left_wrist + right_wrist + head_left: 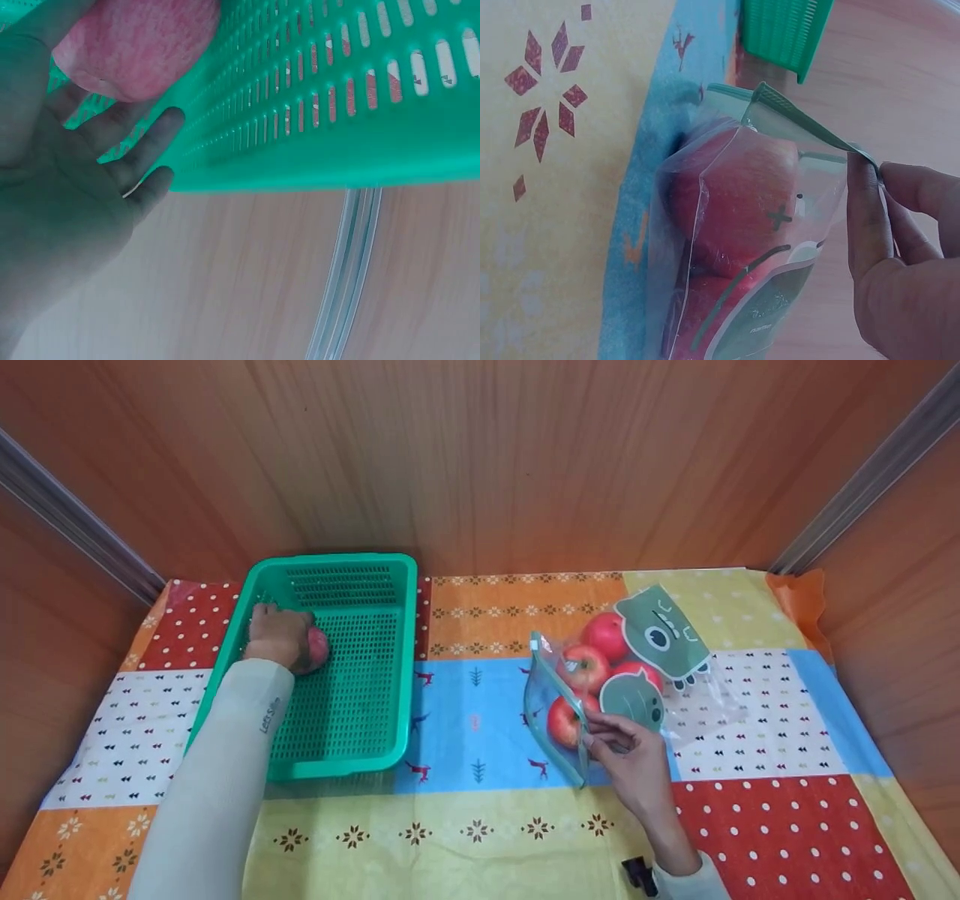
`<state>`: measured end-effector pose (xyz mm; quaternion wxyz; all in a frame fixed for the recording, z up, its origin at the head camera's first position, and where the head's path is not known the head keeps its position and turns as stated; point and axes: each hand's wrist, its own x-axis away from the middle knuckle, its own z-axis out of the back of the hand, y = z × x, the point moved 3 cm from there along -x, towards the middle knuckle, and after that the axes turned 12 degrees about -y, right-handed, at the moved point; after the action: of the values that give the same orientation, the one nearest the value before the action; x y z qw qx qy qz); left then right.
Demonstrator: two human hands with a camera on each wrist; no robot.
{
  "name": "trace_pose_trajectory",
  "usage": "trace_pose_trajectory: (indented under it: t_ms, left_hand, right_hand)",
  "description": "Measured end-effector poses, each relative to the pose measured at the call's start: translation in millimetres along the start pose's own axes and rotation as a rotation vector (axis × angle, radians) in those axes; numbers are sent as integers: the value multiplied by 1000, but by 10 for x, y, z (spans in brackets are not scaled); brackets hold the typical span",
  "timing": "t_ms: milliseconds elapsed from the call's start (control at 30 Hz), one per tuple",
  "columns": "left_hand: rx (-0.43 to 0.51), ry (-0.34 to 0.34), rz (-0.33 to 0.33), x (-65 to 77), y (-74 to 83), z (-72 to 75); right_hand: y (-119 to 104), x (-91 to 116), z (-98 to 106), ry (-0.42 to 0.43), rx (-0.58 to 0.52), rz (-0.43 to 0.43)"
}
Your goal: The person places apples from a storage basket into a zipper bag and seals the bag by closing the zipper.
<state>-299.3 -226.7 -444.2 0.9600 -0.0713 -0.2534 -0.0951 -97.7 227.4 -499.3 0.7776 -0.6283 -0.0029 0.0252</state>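
Note:
At the left, my left hand [279, 636] is down inside a green plastic basket [407, 660]. Its thumb and fingers curl around a pinkish-red apple [139, 45], while the ring and little fingers spread away from it. In the head view this apple shows just right of the hand. On the right, my right hand [628, 754] pinches the green zip edge of a clear zip bag [664, 637] between thumb and fingers. Several red apples [735, 202] lie in the bag, seen through the plastic beside its green cartoon prints. The bag's mouth faces the basket.
A patterned patchwork cloth [472, 832] covers the table. Wooden panels [525, 465] enclose the back and both sides, the back one close behind the basket. An orange cloth flap [802, 604] hangs at the far right corner.

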Motion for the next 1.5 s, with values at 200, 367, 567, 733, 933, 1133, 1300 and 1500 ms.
trace_pose_trajectory:
  t_ms: [200, 367, 567, 733, 933, 1133, 1300, 1500]
  left_hand:
    - [98, 77, -36, 167, -18, 80]
    - [134, 125, -70, 309, 23, 186]
    - [190, 206, -102, 537, 67, 266]
    - [229, 268, -114, 729, 124, 280]
    - [238, 378, -135, 970, 264, 304]
    - [217, 482, -147, 1207, 448, 353]
    - [189, 539, -155, 1357, 619, 395]
    - [184, 571, -171, 1444, 834, 412]
  right_hand:
    - [-2, -3, -16, -3, 5, 2]
    - [-16, -10, -20, 0, 30, -5]
    - [-29, -27, -14, 5, 53, 18]
    - [-43, -63, -12, -4, 56, 6]
    - [-59, -120, -13, -20, 58, 1]
    - [-90, -166, -20, -40, 85, 45]
    - [-103, -212, -6, -47, 106, 46]
    - [-129, -274, -3, -56, 126, 47]
